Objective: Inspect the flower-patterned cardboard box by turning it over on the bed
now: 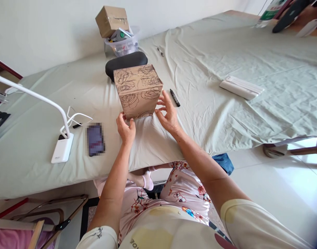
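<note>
The cardboard box, covered with black scribbles, is on the cloth-covered counter, in front of a black case. The left hand is at its lower left corner; I cannot tell if this grip is closed on it. The right hand is at its right side, the grip open with fingers spread. A black marker lies near this hand.

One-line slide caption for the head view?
Left hand and right hand flank a scribbled cardboard box, a black marker lying nearby.
</note>
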`<state>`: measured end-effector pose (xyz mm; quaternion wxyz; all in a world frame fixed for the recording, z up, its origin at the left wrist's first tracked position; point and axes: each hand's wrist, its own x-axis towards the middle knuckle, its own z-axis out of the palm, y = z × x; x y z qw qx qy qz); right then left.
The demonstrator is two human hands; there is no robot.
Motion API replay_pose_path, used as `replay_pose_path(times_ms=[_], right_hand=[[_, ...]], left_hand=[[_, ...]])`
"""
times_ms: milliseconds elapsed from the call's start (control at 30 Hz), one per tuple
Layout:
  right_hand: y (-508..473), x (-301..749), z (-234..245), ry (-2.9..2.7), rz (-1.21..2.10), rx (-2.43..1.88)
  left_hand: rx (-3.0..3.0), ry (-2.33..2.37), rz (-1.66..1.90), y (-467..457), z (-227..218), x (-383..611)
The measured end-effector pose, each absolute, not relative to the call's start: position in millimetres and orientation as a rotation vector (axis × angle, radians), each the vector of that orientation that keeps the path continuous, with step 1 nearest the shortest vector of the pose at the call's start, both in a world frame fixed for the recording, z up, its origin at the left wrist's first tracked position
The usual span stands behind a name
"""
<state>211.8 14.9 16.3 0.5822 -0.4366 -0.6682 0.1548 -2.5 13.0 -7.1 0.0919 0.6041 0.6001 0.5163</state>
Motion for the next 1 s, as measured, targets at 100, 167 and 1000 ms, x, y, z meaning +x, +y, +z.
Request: replay_pose_path(times_ms=[100, 167, 1000], right_hand=[[17, 211, 10, -1.647, 0.373, -1.047], [20, 211, 6, -1.656, 0.411, -1.108], [52, 238, -31, -1.385, 0.225, -1.453]], left_hand=[[1.739, 1.811, 1.452, 13, -9, 0], [1.72, 1.79, 1.461, 13, -10, 1], [1.735, 0.996, 1.122, 6, -9, 6]])
